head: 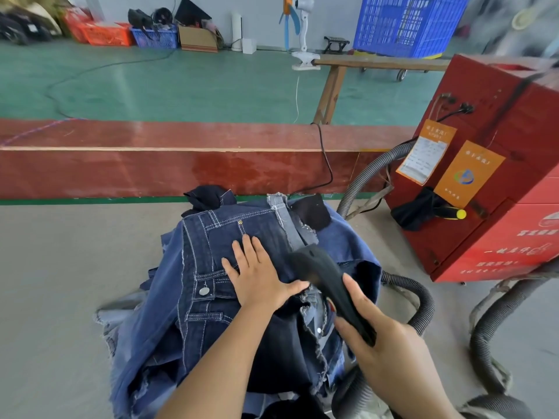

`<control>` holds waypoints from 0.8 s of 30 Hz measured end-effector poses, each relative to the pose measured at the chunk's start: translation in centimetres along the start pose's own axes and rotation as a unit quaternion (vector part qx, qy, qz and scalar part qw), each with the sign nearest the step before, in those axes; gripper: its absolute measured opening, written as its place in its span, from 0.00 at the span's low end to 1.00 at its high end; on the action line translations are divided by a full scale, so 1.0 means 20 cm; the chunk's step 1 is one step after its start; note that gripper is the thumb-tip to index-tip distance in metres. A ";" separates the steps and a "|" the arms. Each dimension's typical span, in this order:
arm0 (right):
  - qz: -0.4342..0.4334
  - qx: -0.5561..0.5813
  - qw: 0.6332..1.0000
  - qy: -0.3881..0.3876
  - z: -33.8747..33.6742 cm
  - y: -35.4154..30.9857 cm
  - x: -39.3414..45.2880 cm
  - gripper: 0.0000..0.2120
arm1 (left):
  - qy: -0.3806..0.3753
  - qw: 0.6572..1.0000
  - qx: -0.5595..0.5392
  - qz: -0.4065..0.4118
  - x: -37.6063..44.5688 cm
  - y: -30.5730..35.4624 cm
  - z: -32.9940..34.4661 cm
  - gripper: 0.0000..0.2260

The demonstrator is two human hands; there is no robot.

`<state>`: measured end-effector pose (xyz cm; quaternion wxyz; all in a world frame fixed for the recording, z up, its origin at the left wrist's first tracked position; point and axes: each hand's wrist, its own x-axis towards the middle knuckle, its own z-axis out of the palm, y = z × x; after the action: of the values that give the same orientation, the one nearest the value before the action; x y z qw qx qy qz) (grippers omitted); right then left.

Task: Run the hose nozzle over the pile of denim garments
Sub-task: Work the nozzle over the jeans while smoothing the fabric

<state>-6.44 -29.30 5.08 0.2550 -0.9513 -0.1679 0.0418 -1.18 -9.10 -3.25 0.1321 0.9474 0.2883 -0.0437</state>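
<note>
A pile of dark blue denim garments (199,297) with white stitching and frayed edges lies on the grey worktable (60,282) in front of me. My left hand (257,276) lies flat on top of the pile with fingers spread, pressing the cloth down. My right hand (372,334) grips the black hose nozzle (323,276), whose blurred tip rests on the denim just right of my left hand. A grey corrugated hose (423,306) loops behind the nozzle and another stretch rises under my right wrist.
A red machine box (499,189) with orange labels stands at the right, with corrugated hoses (363,179) running to it. A red wooden bench (151,158) crosses behind the table. Crates, a fan and a blue basket stand on the green floor beyond.
</note>
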 end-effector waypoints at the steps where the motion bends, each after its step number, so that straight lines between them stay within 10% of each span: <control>1: 0.004 -0.015 1.000 -0.005 0.03 0.00 0.00 0.31 | 0.000 1.000 0.000 -0.002 0.00 0.00 0.00 0.63; 24: -0.019 -0.004 1.000 0.016 -0.04 -0.06 0.05 0.30 | -0.010 1.000 0.011 -0.001 -0.01 0.01 0.01 0.63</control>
<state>-5.69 -28.42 6.33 0.2542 -0.9495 -0.1826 0.0213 -1.24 -9.50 -3.30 0.1246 0.9480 0.2874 -0.0561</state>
